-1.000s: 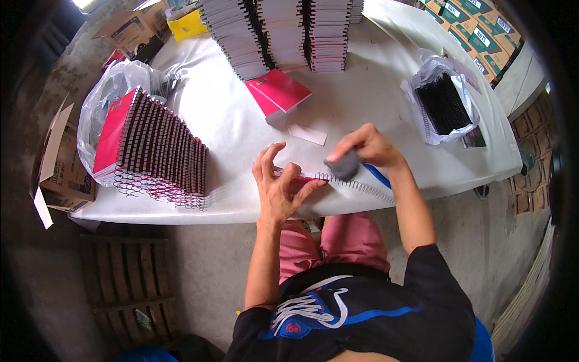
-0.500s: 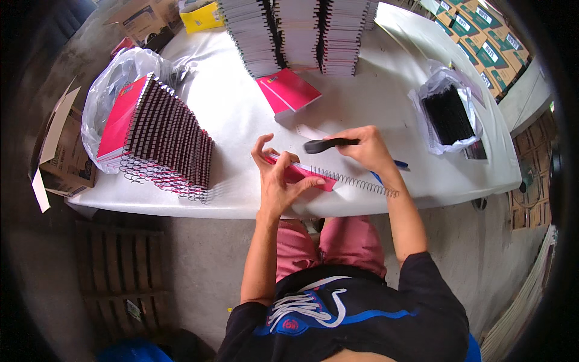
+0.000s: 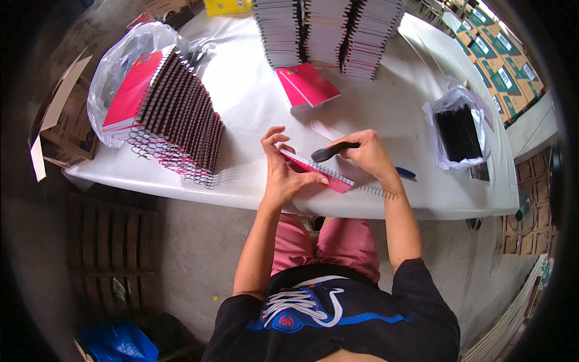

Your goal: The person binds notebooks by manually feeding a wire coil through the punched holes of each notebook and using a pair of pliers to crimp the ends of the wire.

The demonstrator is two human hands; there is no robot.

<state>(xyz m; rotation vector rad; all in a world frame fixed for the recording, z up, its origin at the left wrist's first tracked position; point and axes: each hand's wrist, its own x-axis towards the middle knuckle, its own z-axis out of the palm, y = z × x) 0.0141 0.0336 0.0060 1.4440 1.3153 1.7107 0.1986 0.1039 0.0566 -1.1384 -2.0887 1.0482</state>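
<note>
- White-covered rectangular table (image 3: 253, 108): spanning the upper half of the frame, bearing everything listed below.
- Tall stacks of white-edged spiral notebooks (image 3: 329, 30): standing at the top centre.
- Slanted row of pink-covered, wire-bound notebooks (image 3: 172, 114): leaning at the upper left, lying partly on a clear plastic bag (image 3: 114, 66).
- Clear plastic bag of black strips (image 3: 458, 130): lying at the right.
- Two loose pink covers (image 3: 307, 84): lying flat just below the tall stacks.
- Pink spiral-bound notebook (image 3: 319, 172): being held at the table's near edge, centre frame, between both hands, its wire coil sticking out to the right.
- Left hand (image 3: 283, 175): gripping the notebook's left end, thumb lying across the cover, the other fingers raised and slightly spread.
- Right hand (image 3: 365, 154): fingers curling closed around a black elongated tool (image 3: 332, 151), holding it over the notebook's upper edge.
- Blue pen (image 3: 405, 173): lying just right of the right wrist.
</note>
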